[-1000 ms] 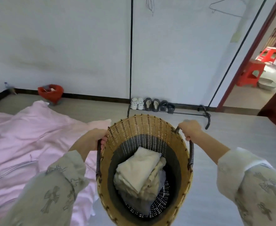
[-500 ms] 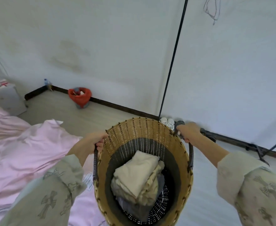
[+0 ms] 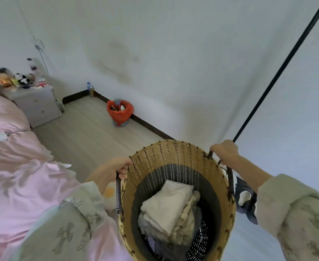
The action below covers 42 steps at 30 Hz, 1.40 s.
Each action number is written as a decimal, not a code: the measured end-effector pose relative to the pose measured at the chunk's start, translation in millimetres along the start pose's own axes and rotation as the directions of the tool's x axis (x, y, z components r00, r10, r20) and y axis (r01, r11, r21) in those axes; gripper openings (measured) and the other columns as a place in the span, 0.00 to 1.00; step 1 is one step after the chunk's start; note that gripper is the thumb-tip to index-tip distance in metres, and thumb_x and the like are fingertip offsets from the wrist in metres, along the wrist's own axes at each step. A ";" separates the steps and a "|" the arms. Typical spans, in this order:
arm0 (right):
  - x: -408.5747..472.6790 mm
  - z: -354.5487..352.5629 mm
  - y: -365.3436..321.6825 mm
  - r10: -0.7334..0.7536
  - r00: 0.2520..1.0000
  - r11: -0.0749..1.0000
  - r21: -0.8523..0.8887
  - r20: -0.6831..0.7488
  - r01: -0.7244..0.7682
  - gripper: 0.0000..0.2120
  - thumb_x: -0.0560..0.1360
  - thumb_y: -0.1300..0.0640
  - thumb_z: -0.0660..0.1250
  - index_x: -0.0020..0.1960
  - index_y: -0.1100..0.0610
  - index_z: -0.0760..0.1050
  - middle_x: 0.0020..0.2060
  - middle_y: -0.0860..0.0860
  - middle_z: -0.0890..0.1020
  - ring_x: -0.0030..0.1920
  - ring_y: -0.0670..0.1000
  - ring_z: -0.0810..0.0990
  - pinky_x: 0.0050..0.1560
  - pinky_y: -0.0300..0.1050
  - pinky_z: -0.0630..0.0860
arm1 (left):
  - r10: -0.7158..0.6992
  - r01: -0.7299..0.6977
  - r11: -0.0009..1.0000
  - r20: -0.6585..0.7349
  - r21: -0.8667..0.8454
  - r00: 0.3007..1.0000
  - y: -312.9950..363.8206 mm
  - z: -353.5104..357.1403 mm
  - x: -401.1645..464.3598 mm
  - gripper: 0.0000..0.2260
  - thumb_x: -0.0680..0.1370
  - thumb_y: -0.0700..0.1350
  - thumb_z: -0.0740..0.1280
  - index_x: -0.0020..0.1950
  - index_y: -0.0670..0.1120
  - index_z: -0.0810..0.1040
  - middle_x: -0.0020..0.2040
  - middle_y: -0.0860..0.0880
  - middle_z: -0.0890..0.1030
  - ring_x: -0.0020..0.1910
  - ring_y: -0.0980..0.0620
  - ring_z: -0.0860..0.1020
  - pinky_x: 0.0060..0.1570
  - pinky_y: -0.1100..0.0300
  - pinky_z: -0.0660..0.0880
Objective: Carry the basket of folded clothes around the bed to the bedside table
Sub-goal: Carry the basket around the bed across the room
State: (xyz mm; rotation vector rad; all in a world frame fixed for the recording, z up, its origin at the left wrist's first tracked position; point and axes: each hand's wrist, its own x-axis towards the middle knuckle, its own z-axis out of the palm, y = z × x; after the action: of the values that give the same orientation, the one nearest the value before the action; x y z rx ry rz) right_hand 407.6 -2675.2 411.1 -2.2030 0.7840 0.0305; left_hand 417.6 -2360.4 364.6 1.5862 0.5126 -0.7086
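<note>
While the tall tan wicker basket with a dark woven lining (image 3: 175, 185) hangs lifted at about 6 o'clock in the view, the carry looks roughly midway. The left hand (image 3: 115, 169) is closed around the dark handle on its side, and the right hand (image 3: 223, 152) is clamped on the opposite handle, so the hands sit well apart across the rim. A stack of folded cream and grey clothes (image 3: 170, 209) lies inside. The bed with pink bedding (image 3: 13, 166) runs along 9 o'clock, just beside the left sleeve. Still to cover is the open wooden floor (image 3: 83, 136) toward 11 o'clock, where the small grey bedside desk with two drawers (image 3: 36, 104) stands cluttered against the wall. A red-lined waste bin (image 3: 119, 112) sits by the skirting near 12 o'clock, to the right of that path. I judge the walk alongside the bed and the setting down remain.
</note>
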 end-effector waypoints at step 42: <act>517.4 464.0 -649.2 -0.398 0.701 0.848 -0.055 0.592 0.528 0.17 0.75 0.60 0.63 0.29 0.58 0.65 0.25 0.52 0.68 0.22 0.50 0.65 0.23 0.39 0.60 | -0.188 -0.171 0.880 -0.655 -0.443 0.732 414.3 -389.9 438.5 0.14 0.77 0.38 0.62 0.32 0.43 0.66 0.24 0.49 0.62 0.12 0.58 0.59 0.15 0.71 0.57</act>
State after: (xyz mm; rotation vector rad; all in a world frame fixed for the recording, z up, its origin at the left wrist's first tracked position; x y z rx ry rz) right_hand 1282.2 -2302.1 388.6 -2.3562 -0.1354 0.5177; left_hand 1072.2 -2065.0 372.7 1.3209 1.1508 0.0624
